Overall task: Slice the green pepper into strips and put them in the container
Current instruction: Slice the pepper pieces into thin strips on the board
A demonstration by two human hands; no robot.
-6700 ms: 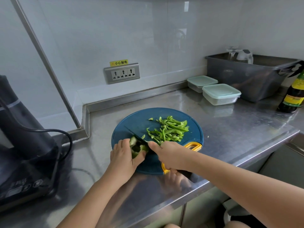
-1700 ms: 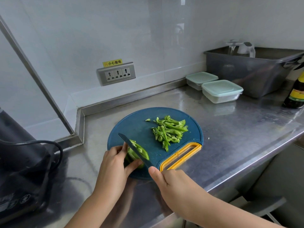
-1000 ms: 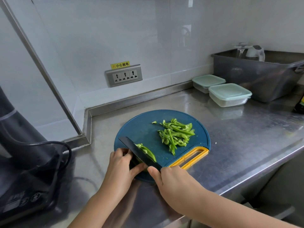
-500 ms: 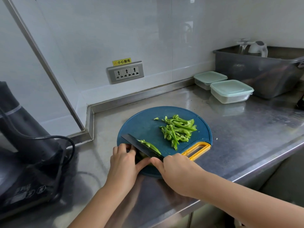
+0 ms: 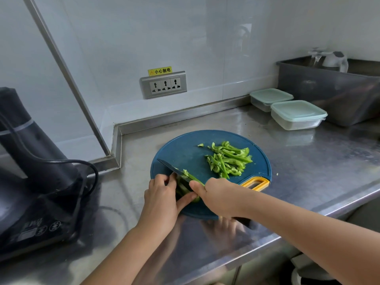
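A round blue cutting board (image 5: 185,153) with a yellow handle lies on the steel counter. A pile of green pepper strips (image 5: 227,159) sits on its right half. At the board's near left edge my left hand (image 5: 164,196) pins down the uncut piece of green pepper (image 5: 185,189), fingers curled over it. My right hand (image 5: 218,195) grips a dark knife (image 5: 172,169) whose blade rests across the pepper piece, tip pointing far left. Two lidded clear containers (image 5: 298,114) with pale green lids stand at the back right.
A dark appliance with a black cable (image 5: 35,161) fills the left of the counter. A grey plastic tub (image 5: 337,89) holding a kettle stands at the far right. A wall socket (image 5: 163,84) sits behind the board. The counter's front edge runs just below my arms.
The knife has come down onto the pepper piece beside my left fingers, and the blade has cut further along it. The strip pile has not moved.
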